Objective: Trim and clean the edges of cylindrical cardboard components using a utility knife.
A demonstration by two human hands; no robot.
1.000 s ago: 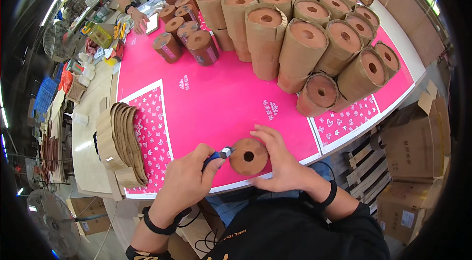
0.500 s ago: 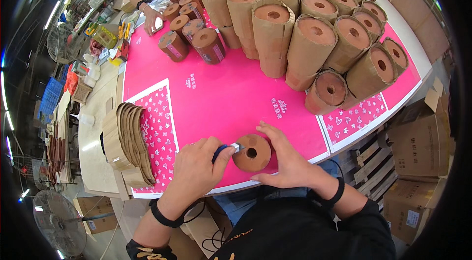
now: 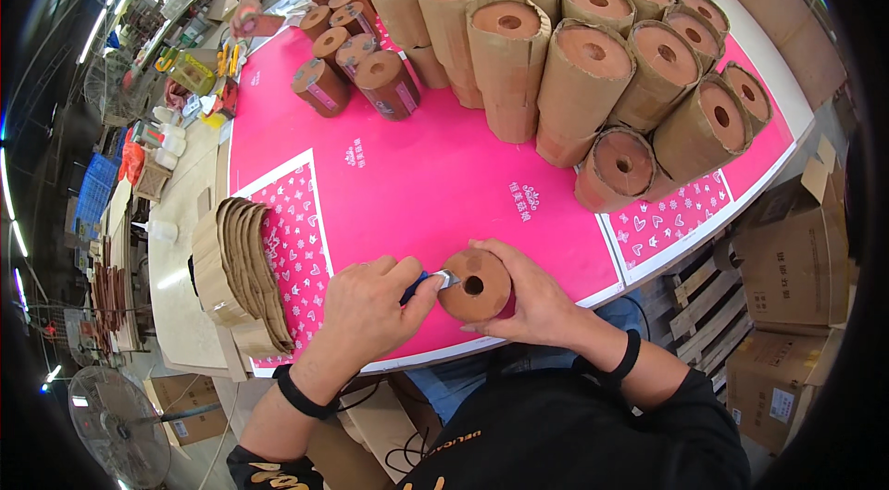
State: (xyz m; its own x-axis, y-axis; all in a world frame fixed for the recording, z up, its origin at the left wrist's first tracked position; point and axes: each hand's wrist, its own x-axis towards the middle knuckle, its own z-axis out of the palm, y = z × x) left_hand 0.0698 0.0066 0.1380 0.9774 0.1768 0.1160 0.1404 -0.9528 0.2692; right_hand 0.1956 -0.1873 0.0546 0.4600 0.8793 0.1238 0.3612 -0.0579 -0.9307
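i am looking down at the near edge of the bright pink printed sheet covering the table, where both hands are meeting on one thing. my right hand is cupping a short brown cardboard-wrapped roll with a dark centre hole, fingers curled around its far and right side, thumb low at the near side, so the grip is closing firmly on the roll. the roll is standing with its long axis pointing roughly up toward the camera, its round end face showing.

my left hand is closing tightly around a small blue-handled cutter with a silvery tip, and that tip is pointing right, touching the roll's left rim. so the roll is lying just to the right of the cutter hand, and the blade is running crosswise to the roll's axis.

a fanned stack of brown cardboard sleeves is sitting well to the left, and many tall brown cardboard-wrapped rolls are standing at the far side of the table.
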